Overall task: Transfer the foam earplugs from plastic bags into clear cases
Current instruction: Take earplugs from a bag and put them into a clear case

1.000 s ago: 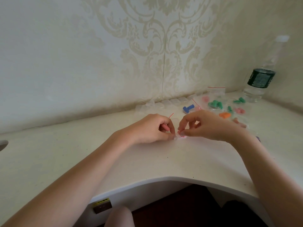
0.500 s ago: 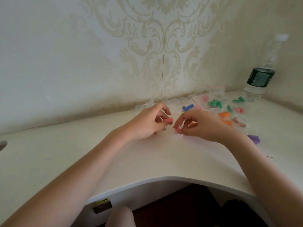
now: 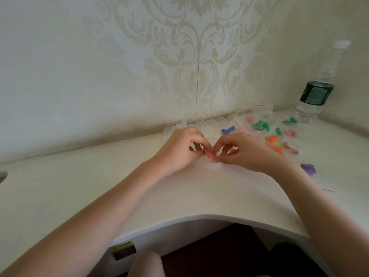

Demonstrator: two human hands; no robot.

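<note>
My left hand [image 3: 179, 150] and my right hand [image 3: 249, 152] meet fingertip to fingertip at the middle of the white desk [image 3: 179, 196]. Between the fingertips are pink foam earplugs [image 3: 210, 154], which both hands pinch. A small clear case or bag [image 3: 214, 161] lies under them on the desk, too faint to tell which. A row of clear cases [image 3: 207, 123] stands along the wall behind the hands. Small plastic bags with green [image 3: 261, 125], orange [image 3: 272, 138], blue [image 3: 228, 130], pink [image 3: 290, 133] and purple [image 3: 308, 168] earplugs lie to the right.
A water bottle [image 3: 316, 92] with a dark green label stands in the far right corner. Patterned walls close the desk at the back and right. The desk's front edge [image 3: 199, 218] curves inward toward me.
Both hands have moved closer together, and the left hand has brought its pink earplug against the one at the right fingertips. The camera view has hardly shifted.
</note>
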